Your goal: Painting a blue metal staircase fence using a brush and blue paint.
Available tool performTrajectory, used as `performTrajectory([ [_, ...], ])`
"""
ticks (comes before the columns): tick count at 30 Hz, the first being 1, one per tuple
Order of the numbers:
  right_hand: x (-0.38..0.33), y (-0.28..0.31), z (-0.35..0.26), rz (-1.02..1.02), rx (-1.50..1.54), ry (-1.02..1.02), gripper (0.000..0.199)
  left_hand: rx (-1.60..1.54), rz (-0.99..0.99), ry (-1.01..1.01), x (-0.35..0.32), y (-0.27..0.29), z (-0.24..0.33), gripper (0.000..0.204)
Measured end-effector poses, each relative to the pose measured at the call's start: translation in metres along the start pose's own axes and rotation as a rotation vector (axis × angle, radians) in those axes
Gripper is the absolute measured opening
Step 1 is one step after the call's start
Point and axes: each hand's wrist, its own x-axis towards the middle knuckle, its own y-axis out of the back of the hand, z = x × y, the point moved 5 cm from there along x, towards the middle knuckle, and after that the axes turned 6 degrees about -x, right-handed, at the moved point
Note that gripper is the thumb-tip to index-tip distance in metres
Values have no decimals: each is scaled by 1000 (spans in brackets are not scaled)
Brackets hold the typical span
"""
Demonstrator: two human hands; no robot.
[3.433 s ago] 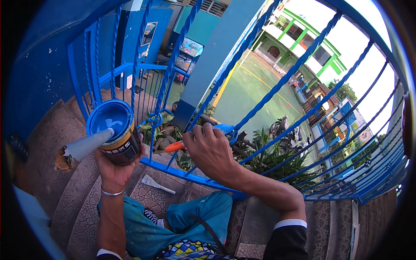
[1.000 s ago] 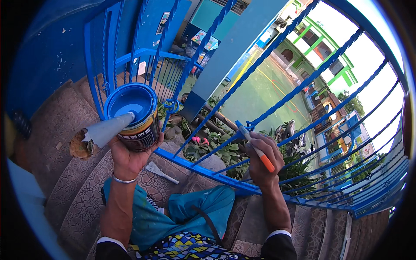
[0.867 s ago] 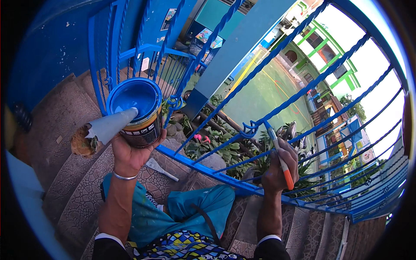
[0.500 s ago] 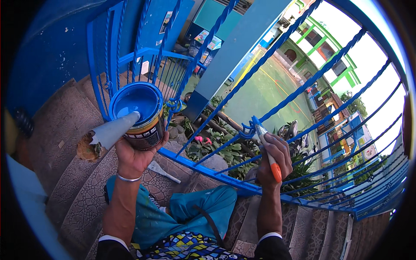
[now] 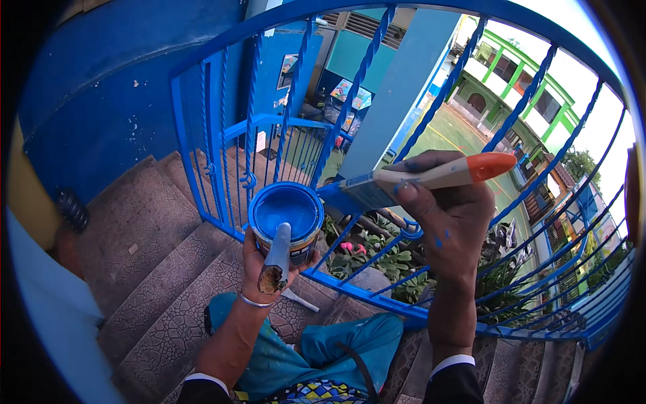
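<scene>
Left of center: left hand (image 5: pixel 253 275), half-curled, supports paint can (image 5: pixel 304 250). Right of center: right hand (image 5: pixel 459 219), fingers closed, grips paintbrush (image 5: pixel 445 175).

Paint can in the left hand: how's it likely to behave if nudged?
The paint can probably sloshes: it's open, with wet-looking blue paint inside. Likely a bit unbalanced, since the grey tube juts out over the rim. The rim looks paint-coated, so a grip there might slip; the left hand holds it lower down.
</scene>
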Motion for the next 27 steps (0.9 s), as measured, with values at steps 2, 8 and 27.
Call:
performTrajectory([
  [2, 17, -29, 9, -178, -65, 2, 28, -8, -9, 42, -3, -3, -5, 78],
  [8, 29, -72, 31, -451, -404, -98, 24, 154, 9, -28, -1, -6, -9, 79],
  [27, 22, -56, 66, -363, -347, -163, 29, -18, -54, 62, -3, -6, -19, 68],
])
